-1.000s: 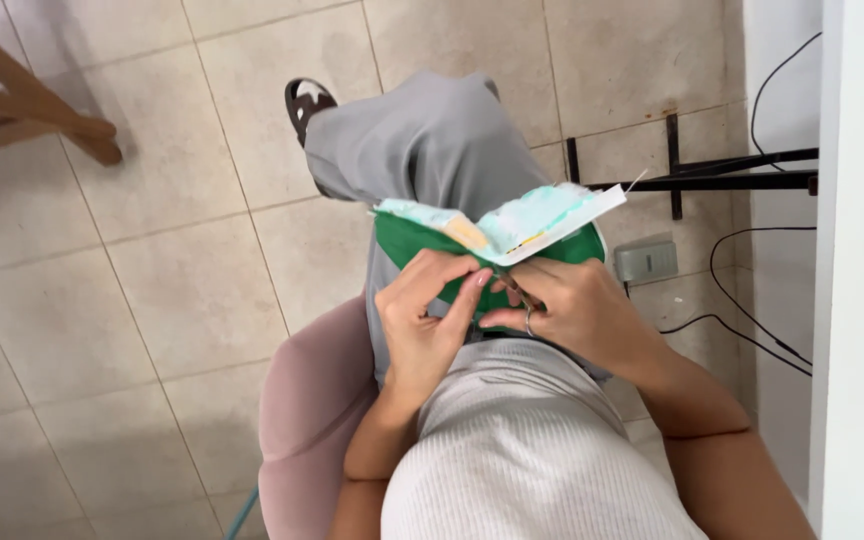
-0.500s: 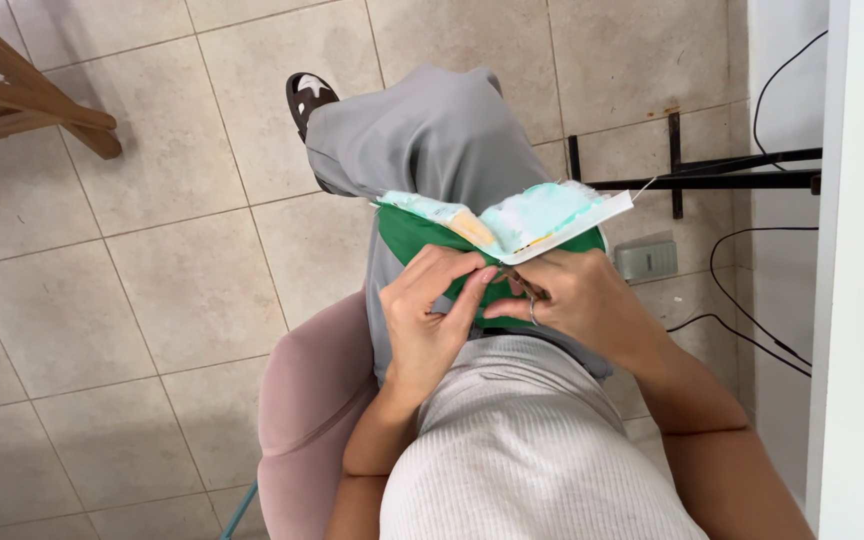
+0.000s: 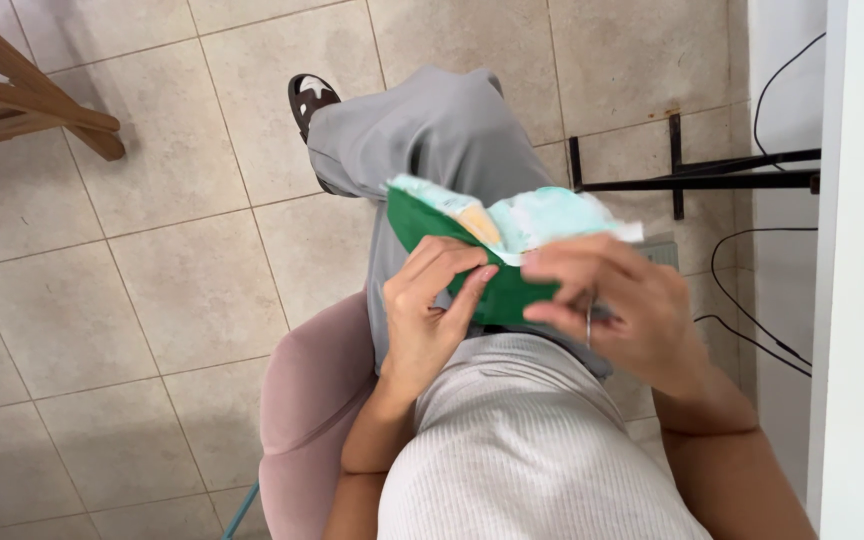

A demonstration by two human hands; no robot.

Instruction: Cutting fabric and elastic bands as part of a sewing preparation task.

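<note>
Since earlier frame, right hand [image 3: 620,310] rose over pale top edge of green fabric piece [image 3: 505,291]; piece sat in lap above grey-trousered knee [image 3: 442,130]. Left hand [image 3: 430,310] fingers curled, pinching green edge. Right fingers closed on pale layer. Risk: layers slipping apart if either pinch loosened.
</note>
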